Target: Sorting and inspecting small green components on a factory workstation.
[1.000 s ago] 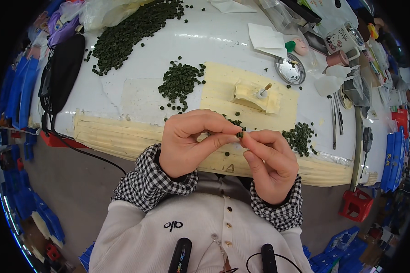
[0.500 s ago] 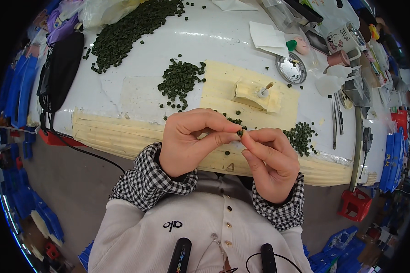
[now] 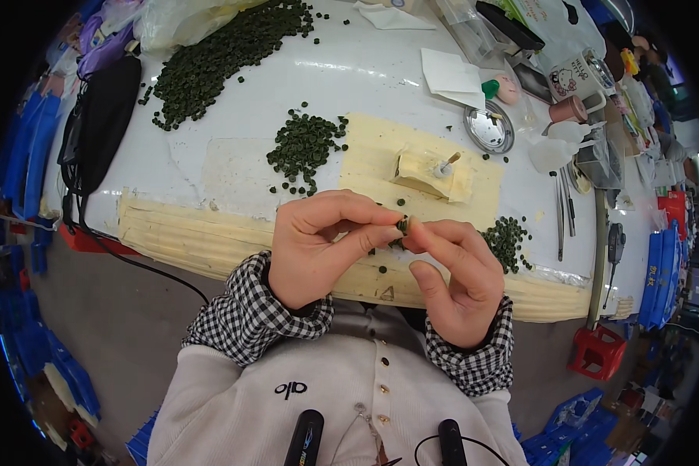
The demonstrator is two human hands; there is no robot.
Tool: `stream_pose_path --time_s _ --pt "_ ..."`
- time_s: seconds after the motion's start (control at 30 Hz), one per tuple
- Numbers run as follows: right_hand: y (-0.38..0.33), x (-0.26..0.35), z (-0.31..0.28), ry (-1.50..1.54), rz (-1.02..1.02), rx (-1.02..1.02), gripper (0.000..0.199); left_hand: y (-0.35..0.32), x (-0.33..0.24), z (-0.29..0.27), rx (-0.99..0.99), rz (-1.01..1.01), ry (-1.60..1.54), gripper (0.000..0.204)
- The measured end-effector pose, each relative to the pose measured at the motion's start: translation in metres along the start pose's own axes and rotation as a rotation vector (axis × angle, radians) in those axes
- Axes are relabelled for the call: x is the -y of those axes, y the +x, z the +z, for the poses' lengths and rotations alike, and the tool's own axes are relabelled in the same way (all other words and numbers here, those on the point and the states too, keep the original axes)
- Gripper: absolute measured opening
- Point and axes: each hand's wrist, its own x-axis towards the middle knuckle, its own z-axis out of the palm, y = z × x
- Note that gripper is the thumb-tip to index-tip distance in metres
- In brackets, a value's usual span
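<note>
Above the table's front edge, my left hand (image 3: 318, 248) pinches a small, round, dark green piece (image 3: 402, 224) between thumb and forefinger. Close against that piece is the forefinger tip of my right hand (image 3: 462, 276). The right thumb stands apart from its forefinger, and nothing shows between them. A few similar green pieces lie beneath the fingertips, partly hidden by the hands. Beyond them sits a cream tape-covered block (image 3: 427, 183) with a small upright peg (image 3: 446, 165). One small heap of green pieces (image 3: 307, 147) lies left of the block, another heap (image 3: 507, 242) beside my right hand.
A large heap of green pieces (image 3: 202, 74) covers the far left, near a black pouch (image 3: 105, 124) with a cable. At right are a round metal dish (image 3: 488, 128), tweezers (image 3: 559, 217), a plastic bottle (image 3: 555, 147) and a mug (image 3: 573, 78). Cream padding (image 3: 186, 233) lines the front edge.
My right thumb has moved down, away from its forefinger. My left hand keeps its pinch on the green piece. The whole view has shifted slightly.
</note>
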Motion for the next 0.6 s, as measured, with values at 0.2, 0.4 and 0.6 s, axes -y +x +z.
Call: stream_pose_path --time_s 0.2,0.4,0.6 --pt "0.031 -0.004 -0.021 -0.367 0.002 -0.210 0.030 0.000 0.000 -0.002 -0.049 0.038 0.012 0.015" --pt "0.058 -0.017 -0.027 -0.517 -0.008 -0.149 0.015 -0.001 0.000 -0.006 -0.027 -0.003 -0.007 0.017" --pt "0.058 -0.015 -0.024 -0.455 0.037 -0.139 0.009 -0.001 0.000 -0.006 -0.025 -0.014 0.011 0.018"
